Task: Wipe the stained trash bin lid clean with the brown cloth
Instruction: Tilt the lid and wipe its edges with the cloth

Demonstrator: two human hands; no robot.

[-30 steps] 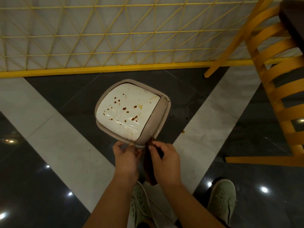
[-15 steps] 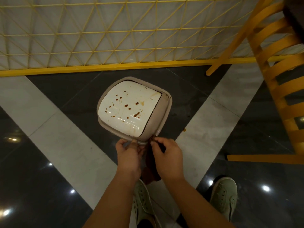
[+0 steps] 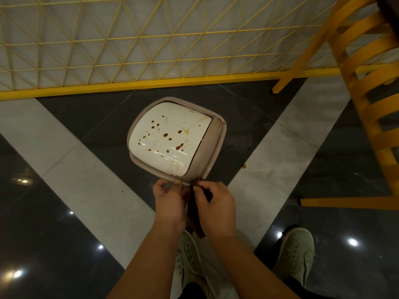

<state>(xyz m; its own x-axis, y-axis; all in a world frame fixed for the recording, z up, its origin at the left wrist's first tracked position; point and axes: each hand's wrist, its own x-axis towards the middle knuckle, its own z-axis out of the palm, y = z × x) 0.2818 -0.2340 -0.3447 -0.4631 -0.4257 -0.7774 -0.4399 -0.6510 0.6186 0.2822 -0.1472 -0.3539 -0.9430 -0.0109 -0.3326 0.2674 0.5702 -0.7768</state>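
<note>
- Head camera: the trash bin lid [image 3: 170,143] sits on the dark floor in front of me, by the yellow fence [image 3: 151,39]. Brown spots [image 3: 166,135] dot its white top.
- My left hand [image 3: 170,199] pinches the lid's near rim.
- My right hand [image 3: 216,201] pinches the brown cloth [image 3: 194,212], which hangs down between my hands.
- I should bunch the cloth up first, I think, then rub the big spots hard while I hold the rim tight.

The lid [image 3: 172,139] sits at centre over the floor [image 3: 64,169], with the fence [image 3: 129,39] at 12 o'clock and the chair [image 3: 362,104] at 2. At 6, both hands touch its near rim, left hand [image 3: 169,201] beside right hand [image 3: 216,207], the cloth [image 3: 193,216] between them and the shoes [image 3: 295,253] below.
</note>
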